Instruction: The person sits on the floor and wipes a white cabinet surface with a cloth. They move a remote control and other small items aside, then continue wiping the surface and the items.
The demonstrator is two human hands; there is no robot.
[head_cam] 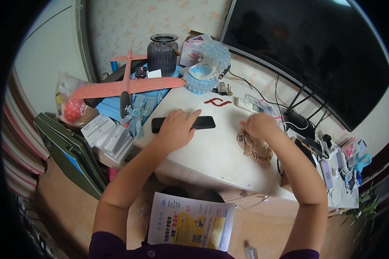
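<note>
My left hand (177,129) lies across a black oblong case (205,122) on the white tabletop (207,158). Its thumb is at the near edge and its fingers reach over the far edge, hiding the case's middle. To the right, my right hand (259,126) is closed at the upper end of a crumpled beige cloth item (256,150), which hangs down onto the table. The fingertips there are partly hidden. Beyond the hands, between them, is a dark red twisted cord (218,102). A white remote control (244,103) sits just behind my right hand.
A pink foam glider (126,85), a dark glass jar (162,55) and a blue ruffled basket (201,79) crowd the back left. White boxes (108,134) are stacked at left. A television (311,55) stands behind; cables and a purple box (326,174) are right. Printed paper (191,221) lies before me.
</note>
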